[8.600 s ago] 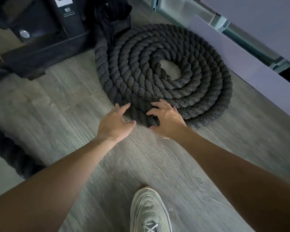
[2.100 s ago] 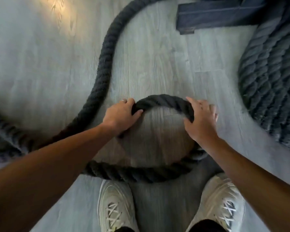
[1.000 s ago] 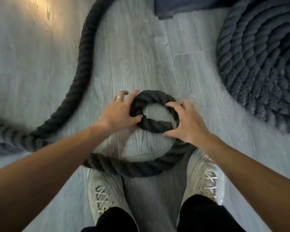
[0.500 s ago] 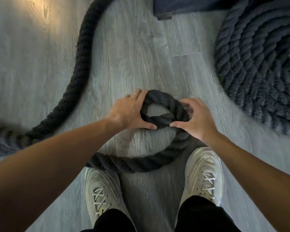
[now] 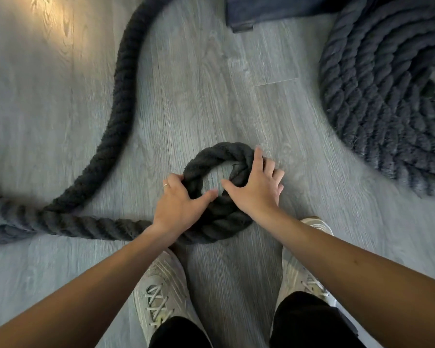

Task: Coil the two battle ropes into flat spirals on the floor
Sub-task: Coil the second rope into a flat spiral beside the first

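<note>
1. Since half a second ago, my left hand point(image 5: 178, 204) has slid down the left side of the small loop, and the loop has drawn tighter, with a second turn now packed under it toward my feet.
2. Loose rope point(image 5: 121, 101): thick, dark, twisted strands, fuzzy surface. Its end forms the small ring point(image 5: 219, 156) on the floor just ahead of my shoes; the rest runs left along the floor, then bends back and away toward the top of the view.
3. Left hand: fingers curled round the ring's left side, thumb reaching into the opening. A thin band shows on one finger.
4. Right hand point(image 5: 256, 194): fingers spread and nearly straight, pressing on the ring's right side, thumb pointing into the opening.
5. Finished coil point(image 5: 377, 101): same dark twisted rope, many turns in a flat spiral, at the right, well apart from the ring, cut off by the frame edge.
6. Dark beam point(image 5: 269, 11): flat-sided, at the top edge, near the coil.
7. Floor point(image 5: 211, 79): grey wood-grain planks, a warm light patch at the top left.
8. Shoes: left shoe point(image 5: 161, 292) and right shoe point(image 5: 301, 277), pale, laced, just behind the ring; dark trouser legs above them.
9. Writing: none readable on anything.
</note>
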Available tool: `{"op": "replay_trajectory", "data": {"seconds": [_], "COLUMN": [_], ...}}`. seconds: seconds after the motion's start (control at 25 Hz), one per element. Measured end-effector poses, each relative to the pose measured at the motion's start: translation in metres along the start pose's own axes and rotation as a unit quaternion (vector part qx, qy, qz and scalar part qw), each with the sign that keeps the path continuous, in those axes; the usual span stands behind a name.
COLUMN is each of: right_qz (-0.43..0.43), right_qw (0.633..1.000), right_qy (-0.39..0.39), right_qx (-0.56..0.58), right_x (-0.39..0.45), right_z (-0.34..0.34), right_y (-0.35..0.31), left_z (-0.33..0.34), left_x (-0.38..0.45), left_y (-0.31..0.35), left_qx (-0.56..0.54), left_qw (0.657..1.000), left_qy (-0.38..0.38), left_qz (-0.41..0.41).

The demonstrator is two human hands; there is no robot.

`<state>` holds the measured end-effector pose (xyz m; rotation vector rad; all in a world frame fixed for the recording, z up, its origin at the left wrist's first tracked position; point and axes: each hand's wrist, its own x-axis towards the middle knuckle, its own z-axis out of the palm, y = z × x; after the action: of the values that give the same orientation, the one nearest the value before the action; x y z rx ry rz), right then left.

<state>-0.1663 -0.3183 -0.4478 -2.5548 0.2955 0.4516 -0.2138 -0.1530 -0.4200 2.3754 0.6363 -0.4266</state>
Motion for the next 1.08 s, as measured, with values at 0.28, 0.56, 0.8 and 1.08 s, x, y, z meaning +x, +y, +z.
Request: {"op": "replay_trajectory", "data": {"seconds": [0.28,0.56,0.8,1.08], "right_qz": [-0.125,-0.376,-0.508,-0.175], "right_qw": [0.99,0.88,0.744,0.979], "right_qy": [-0.046,-0.122,-0.255,-0.021], "right_qx": [-0.053,-0.263,-0.352,-0.103], "right_x": [0.029,0.116,0.104,0.046], "right_z": [-0.018,-0.114,-0.08,-0.057], "right_y": [-0.001,-0.026,-0.048,0.025], "left_z": [-0.04,-0.032,-0.022,-0.007], "left_x": [0.06,0.064,0.072,0.071], "left_y": [0.007,-0.029,-0.012,0.015], "left_qx": [0.053,0.058,-0.025,-0.002], "left_qw": [0.995,0.987,0.989,0.989], "left_qy": [-0.038,-0.099,-0.089,-0.066], "left_qz": [0.082,0.109,0.113,0.133]}}
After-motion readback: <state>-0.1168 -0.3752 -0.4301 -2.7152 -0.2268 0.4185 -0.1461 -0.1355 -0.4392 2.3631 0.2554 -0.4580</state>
